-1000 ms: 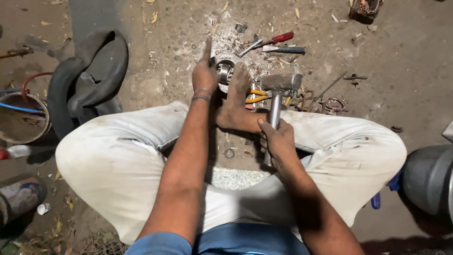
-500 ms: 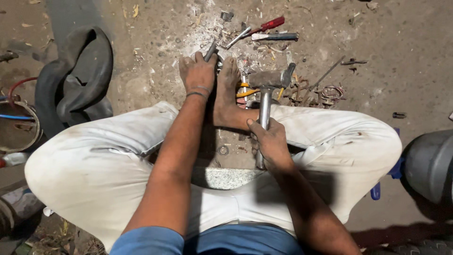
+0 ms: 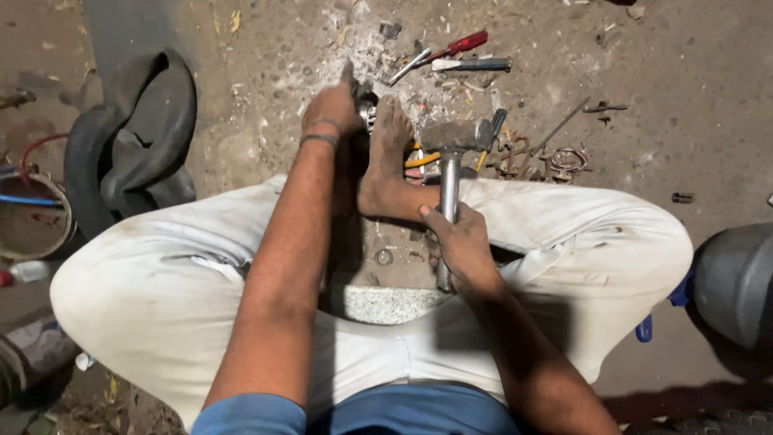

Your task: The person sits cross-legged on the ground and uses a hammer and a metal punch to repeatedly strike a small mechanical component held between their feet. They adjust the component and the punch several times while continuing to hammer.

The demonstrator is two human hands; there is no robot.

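Note:
I sit cross-legged on the ground in white trousers. My right hand (image 3: 455, 242) grips the metal handle of a hammer (image 3: 451, 153), whose heavy grey head hangs just right of my bare foot (image 3: 385, 153). My left hand (image 3: 332, 109) reaches forward and presses on a round metal part (image 3: 369, 111) on the ground, mostly hidden behind the hand and the foot; whether the fingers close around it I cannot tell. A small metal ring (image 3: 384, 257) lies on the ground between my legs, above a pale stone slab (image 3: 386, 304).
A red-handled screwdriver (image 3: 451, 50) and a dark-handled tool (image 3: 471, 64) lie ahead. Yellow-handled pliers (image 3: 423, 159) and rusty wire bits (image 3: 555, 157) sit near the hammer. A black rubber tube (image 3: 133, 137) and a bucket (image 3: 32, 217) stand left. A grey drum (image 3: 737, 282) is right.
The view has shifted slightly. My left hand stays on the round part beside the foot. The hammer head has stayed raised next to the foot, with little visible travel.

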